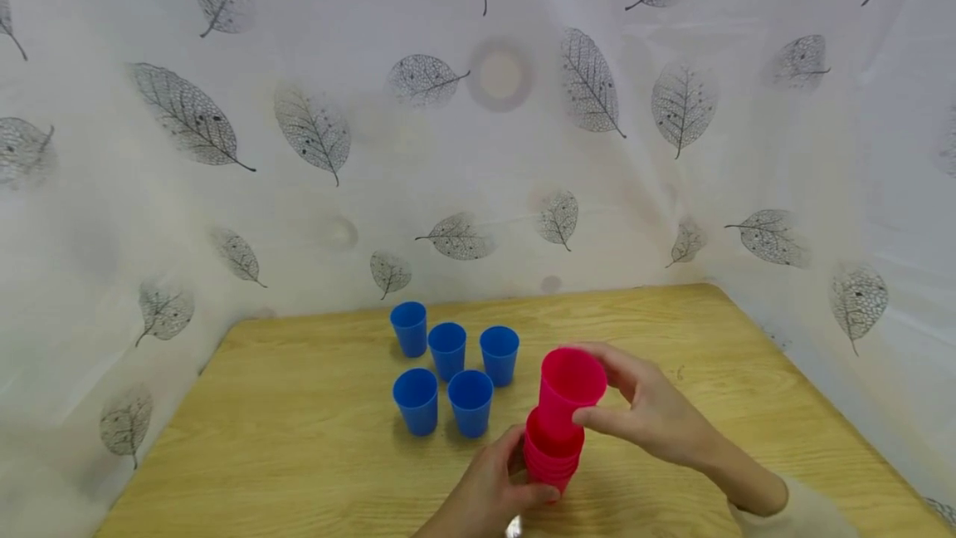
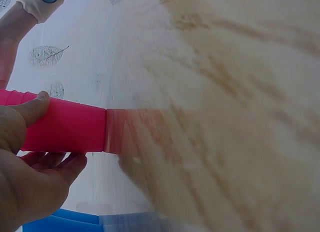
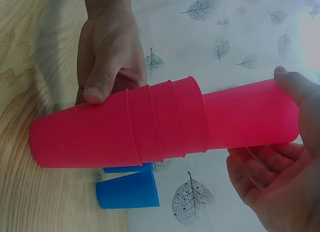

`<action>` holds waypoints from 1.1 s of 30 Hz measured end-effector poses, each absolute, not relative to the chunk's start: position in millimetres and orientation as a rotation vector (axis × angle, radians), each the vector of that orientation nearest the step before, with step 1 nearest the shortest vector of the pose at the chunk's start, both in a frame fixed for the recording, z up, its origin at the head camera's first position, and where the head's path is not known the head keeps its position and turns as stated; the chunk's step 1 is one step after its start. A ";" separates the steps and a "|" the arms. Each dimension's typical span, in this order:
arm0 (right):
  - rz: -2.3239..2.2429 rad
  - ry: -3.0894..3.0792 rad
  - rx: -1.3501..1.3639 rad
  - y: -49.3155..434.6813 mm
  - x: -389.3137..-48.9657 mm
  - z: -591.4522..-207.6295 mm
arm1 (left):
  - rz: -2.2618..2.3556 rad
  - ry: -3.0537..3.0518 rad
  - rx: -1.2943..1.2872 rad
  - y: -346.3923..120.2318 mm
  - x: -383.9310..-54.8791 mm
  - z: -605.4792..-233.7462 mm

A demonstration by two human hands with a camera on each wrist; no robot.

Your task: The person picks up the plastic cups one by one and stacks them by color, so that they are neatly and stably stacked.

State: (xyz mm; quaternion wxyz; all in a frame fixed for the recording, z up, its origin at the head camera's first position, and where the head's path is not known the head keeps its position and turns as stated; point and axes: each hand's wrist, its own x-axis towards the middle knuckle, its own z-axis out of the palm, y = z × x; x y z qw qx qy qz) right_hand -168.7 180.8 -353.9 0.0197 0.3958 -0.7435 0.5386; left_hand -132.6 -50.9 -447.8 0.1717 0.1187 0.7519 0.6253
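A stack of nested pink cups [image 1: 551, 465] stands on the wooden table, and my left hand [image 1: 489, 480] grips it low on its side. My right hand [image 1: 650, 413] holds the top pink cup [image 1: 560, 401] by its sides, thumb in front and fingers behind. That cup is partly drawn up, its lower end still inside the stack, as the right wrist view shows with the upper cup [image 3: 245, 117] sticking out past the stacked rims [image 3: 165, 119]. In the left wrist view the left thumb and fingers wrap the lowest cup [image 2: 75, 127].
Several blue cups stand upright, mouths up, left of the stack, among them a front one [image 1: 470, 405] near my left hand and a back one [image 1: 408, 329]. A leaf-printed white sheet [image 1: 358, 214] hangs around the table [image 1: 299, 438] at the back and sides.
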 end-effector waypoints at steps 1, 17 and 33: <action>1.670 -2.308 1.231 180.7 -168.2 -354.7 | 1.776 2.134 0.337 -50.9 -131.9 -448.3; 1.644 -2.369 1.201 178.8 -164.1 -362.1 | 1.781 2.149 0.361 -52.7 -126.1 -451.9; 1.574 -2.485 1.146 174.4 -167.3 -365.8 | 1.830 2.220 0.504 -55.5 -130.4 -449.9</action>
